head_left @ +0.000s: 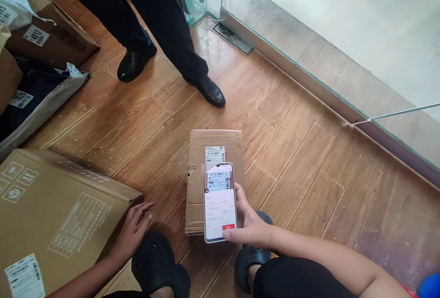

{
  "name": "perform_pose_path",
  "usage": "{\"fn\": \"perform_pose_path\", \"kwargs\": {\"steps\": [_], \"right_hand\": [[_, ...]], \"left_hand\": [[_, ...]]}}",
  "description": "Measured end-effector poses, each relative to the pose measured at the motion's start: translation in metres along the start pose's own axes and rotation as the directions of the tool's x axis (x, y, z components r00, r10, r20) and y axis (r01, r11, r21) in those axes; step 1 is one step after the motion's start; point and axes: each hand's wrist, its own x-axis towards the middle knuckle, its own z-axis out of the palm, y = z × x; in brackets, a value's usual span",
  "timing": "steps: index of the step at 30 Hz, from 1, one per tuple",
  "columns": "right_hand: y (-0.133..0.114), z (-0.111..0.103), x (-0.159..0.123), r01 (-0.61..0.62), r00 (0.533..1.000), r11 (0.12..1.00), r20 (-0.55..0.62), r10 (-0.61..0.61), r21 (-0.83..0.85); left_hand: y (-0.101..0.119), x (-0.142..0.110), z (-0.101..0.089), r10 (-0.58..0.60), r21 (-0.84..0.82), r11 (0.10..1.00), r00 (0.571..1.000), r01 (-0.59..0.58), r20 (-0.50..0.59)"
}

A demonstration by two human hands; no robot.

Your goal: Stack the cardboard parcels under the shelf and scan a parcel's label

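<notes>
My right hand grips a smartphone held flat over a small cardboard box on the wooden floor. The phone's screen shows the box's shipping label, which lies just beyond the phone's top edge. My left hand rests with fingers stretched out against the side of a large cardboard box at the lower left; it holds nothing. My feet in black clogs are at the bottom.
Another person stands close behind the small box, in dark trousers and black shoes. Parcels and a taped box are piled at the upper left. A glass wall with a raised sill runs along the right.
</notes>
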Motion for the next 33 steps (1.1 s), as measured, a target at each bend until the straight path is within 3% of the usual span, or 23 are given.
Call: {"fn": "perform_pose_path", "kwargs": {"steps": [5, 15, 20, 26, 33], "right_hand": [[0.002, 0.0, -0.002, -0.038, 0.999, 0.998, 0.004, 0.038, -0.045], [0.008, -0.001, 0.005, 0.067, 0.994, 0.972, -0.069, -0.084, -0.227], [0.007, 0.0, 0.005, 0.038, 0.997, 0.98, -0.064, -0.051, -0.195], [0.009, -0.001, 0.005, 0.006, 0.997, 0.983, -0.07, -0.019, -0.181], [0.009, -0.001, 0.006, 0.04, 0.997, 0.983, -0.065, -0.053, -0.177]], "left_hand": [[-0.001, 0.0, 0.001, -0.005, -0.013, 1.0, 1.0, 0.005, -0.009], [-0.003, 0.0, 0.0, -0.004, -0.021, 1.0, 1.0, 0.004, 0.019], [-0.01, 0.001, 0.001, 0.004, -0.017, 1.0, 1.0, -0.003, 0.031], [0.0, 0.002, 0.0, -0.012, -0.03, 0.999, 1.0, 0.012, 0.01], [0.0, 0.003, 0.0, -0.018, -0.019, 1.0, 1.0, 0.018, 0.011]]}}
